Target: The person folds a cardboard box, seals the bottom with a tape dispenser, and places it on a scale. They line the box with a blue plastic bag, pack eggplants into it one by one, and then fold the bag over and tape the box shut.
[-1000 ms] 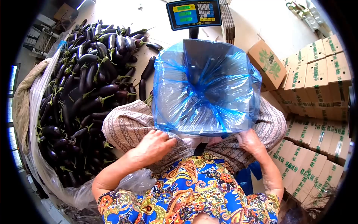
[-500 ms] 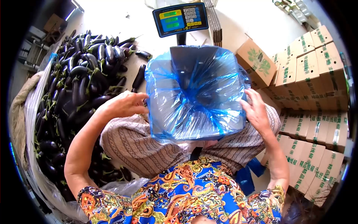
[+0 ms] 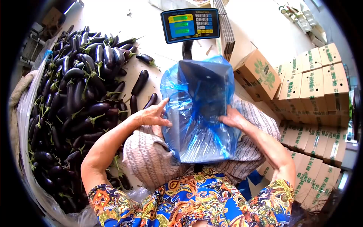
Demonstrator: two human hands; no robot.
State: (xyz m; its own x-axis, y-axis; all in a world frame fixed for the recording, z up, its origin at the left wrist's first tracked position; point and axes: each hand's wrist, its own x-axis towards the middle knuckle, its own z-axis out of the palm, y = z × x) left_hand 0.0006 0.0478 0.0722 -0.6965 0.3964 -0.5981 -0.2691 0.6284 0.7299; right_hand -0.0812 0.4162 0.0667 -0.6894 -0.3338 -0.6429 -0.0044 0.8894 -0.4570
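A box lined with a blue plastic bag (image 3: 204, 117) stands in front of my lap, its top open and the film spread over its flaps and down inside. My left hand (image 3: 157, 115) is at the left side of the bag, fingers apart, fingertips at the film. At the right side, my right hand (image 3: 231, 118) has its thumb and fingers pressed on the bag and the box edge under it. Just behind the box rises a scale display (image 3: 190, 25) with lit green digits.
A large heap of eggplants (image 3: 83, 87) lies at the left, with clear plastic sheeting (image 3: 22, 140) along its outer side. Printed cartons (image 3: 314, 83) are stacked at the right. One carton (image 3: 258, 75) stands nearer the box, and flat cardboard (image 3: 225, 32) leans behind it.
The bag-lined box looks narrower, its side flaps drawn inward. Both hands have moved inward with its sides, the right one now pressing on the film. The view has shifted slightly.
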